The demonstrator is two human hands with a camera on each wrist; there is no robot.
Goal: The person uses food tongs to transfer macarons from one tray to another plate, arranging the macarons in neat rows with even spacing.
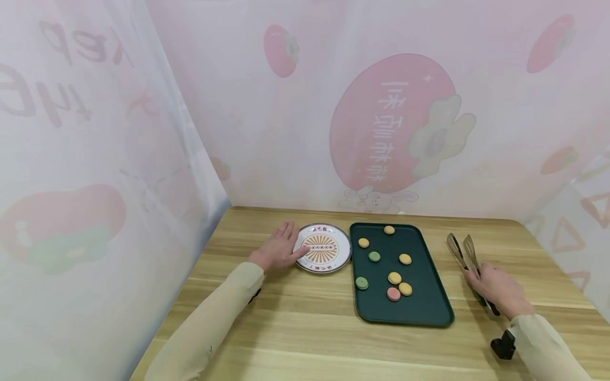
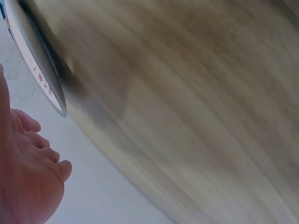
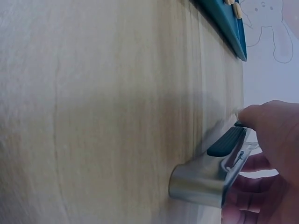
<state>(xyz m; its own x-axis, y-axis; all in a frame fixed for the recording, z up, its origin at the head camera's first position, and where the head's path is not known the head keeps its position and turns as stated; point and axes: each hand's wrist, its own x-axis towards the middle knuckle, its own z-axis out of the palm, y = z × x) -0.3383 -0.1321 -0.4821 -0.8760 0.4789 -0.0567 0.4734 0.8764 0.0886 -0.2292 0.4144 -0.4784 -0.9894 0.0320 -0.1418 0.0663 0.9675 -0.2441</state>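
My left hand is spread at the left edge of a round white plate, with its thumb reaching over the rim. A sunburst pattern marks the middle of the plate, and part of its rim shows in the left wrist view. On the right, my right hand grips a pair of metal tongs by the dark-padded handles. The tong tips point away from me and stand apart. In the right wrist view, the thumb lies along one dark grip and the fingers curl round the other side.
Between the hands lies a dark green tray. Several yellow macarons, two green macarons and a pink macaron are scattered on it. All stand on a wooden table, with a printed curtain behind.
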